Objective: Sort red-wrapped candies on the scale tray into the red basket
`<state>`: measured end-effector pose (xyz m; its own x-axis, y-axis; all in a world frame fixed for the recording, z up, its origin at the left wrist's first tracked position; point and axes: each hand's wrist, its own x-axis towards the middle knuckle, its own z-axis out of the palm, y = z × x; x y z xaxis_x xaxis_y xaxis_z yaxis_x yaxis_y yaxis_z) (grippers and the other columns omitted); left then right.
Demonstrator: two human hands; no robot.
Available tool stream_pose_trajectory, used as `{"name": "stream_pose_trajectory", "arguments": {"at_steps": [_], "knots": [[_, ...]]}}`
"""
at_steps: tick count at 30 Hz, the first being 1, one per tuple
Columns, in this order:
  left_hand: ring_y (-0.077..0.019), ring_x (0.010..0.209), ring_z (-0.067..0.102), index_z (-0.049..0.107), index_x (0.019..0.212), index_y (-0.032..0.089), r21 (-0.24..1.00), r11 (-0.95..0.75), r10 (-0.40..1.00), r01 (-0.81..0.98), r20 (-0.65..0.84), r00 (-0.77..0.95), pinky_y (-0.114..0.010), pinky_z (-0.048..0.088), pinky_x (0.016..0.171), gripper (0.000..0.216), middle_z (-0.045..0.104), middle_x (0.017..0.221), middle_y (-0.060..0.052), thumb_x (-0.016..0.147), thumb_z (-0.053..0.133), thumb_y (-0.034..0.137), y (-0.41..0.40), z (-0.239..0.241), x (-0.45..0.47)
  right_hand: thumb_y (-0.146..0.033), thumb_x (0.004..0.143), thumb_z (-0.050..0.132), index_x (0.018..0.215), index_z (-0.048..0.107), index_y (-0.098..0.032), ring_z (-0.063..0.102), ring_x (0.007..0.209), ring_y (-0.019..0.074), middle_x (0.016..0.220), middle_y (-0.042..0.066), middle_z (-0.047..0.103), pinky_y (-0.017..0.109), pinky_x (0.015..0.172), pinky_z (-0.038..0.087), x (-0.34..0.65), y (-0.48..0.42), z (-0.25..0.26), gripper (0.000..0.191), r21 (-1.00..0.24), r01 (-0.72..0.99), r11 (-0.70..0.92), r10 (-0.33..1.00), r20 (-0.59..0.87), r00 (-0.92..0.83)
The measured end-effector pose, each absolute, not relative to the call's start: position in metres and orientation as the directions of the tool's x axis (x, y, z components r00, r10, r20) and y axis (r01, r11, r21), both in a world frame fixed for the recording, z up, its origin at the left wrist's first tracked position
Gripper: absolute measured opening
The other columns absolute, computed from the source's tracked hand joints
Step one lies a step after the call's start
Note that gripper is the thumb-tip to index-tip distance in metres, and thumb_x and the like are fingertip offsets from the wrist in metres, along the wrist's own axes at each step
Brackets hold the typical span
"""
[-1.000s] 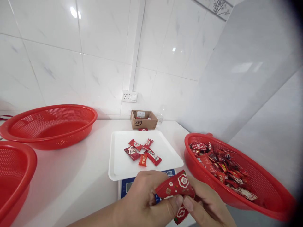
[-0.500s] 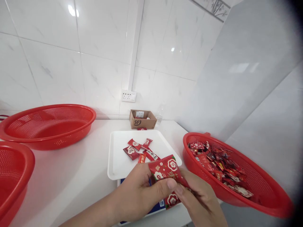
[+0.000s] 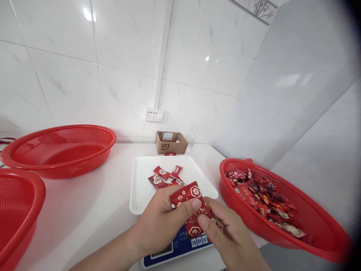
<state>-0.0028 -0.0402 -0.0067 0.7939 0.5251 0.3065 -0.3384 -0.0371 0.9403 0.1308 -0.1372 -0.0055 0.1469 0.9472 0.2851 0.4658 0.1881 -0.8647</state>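
Note:
My left hand (image 3: 165,222) pinches a red candy packet (image 3: 188,194) with white flower marks between thumb and fingers. My right hand (image 3: 225,235) is closed on a second red flowered packet (image 3: 194,227) just below it; the two packets overlap. Both hands hover over the front edge of a white tray (image 3: 141,195) that sits on a blue-faced scale (image 3: 183,244). Several small red wrapped candies (image 3: 165,177) lie on the tray just beyond my fingers.
A red mesh basket (image 3: 316,241) at the right holds many red wrapped candies. An empty red basket (image 3: 59,150) stands at the back left, another red basket (image 3: 19,210) at the near left. A small cardboard box (image 3: 170,142) and a wall socket (image 3: 154,114) are behind the tray.
Both hands with the red packets have moved forward and up, from below the scale's front to over the tray's front edge.

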Motion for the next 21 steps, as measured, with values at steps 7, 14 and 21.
{"name": "stream_pose_trajectory", "arguments": {"at_steps": [7,14,21], "knots": [[-0.0183,0.083,0.055,0.064,0.086,0.015,0.937,-0.224,0.460,-0.267,0.343,0.819,-0.029,0.044,0.078,0.031,0.062,0.083,-0.003,0.091,0.056,0.044,-0.0434,-0.0054,0.0002,-0.046,0.092,0.052,0.084,0.068,-0.022,0.061,0.070,0.0180,0.076,0.002,0.068,0.025,0.065,0.050,0.1310,-0.1338,-0.0055,0.030,-0.905,0.374,0.202,0.902,0.321,0.289],[-0.0204,0.083,0.058,0.068,0.084,0.015,0.940,-0.212,0.412,-0.268,0.335,0.848,-0.032,0.045,0.081,0.037,0.065,0.080,-0.003,0.089,0.056,0.050,-0.0426,-0.0031,0.0004,-0.048,0.089,0.057,0.096,0.069,-0.023,0.067,0.087,0.0213,0.094,0.005,0.074,0.027,0.075,0.054,0.1361,-0.1328,-0.0090,0.028,-0.925,0.296,0.240,0.908,0.321,0.268],[-0.0171,0.084,0.059,0.071,0.084,0.017,0.916,-0.193,0.308,-0.353,0.398,0.864,-0.027,0.044,0.082,0.025,0.067,0.086,-0.002,0.093,0.056,0.035,-0.0425,-0.0003,-0.0011,-0.048,0.085,0.064,0.100,0.071,-0.025,0.068,0.086,0.0207,0.096,0.004,0.075,0.030,0.080,0.054,0.1365,-0.1334,-0.0092,0.028,-0.934,0.238,0.268,0.916,0.323,0.236]]}}
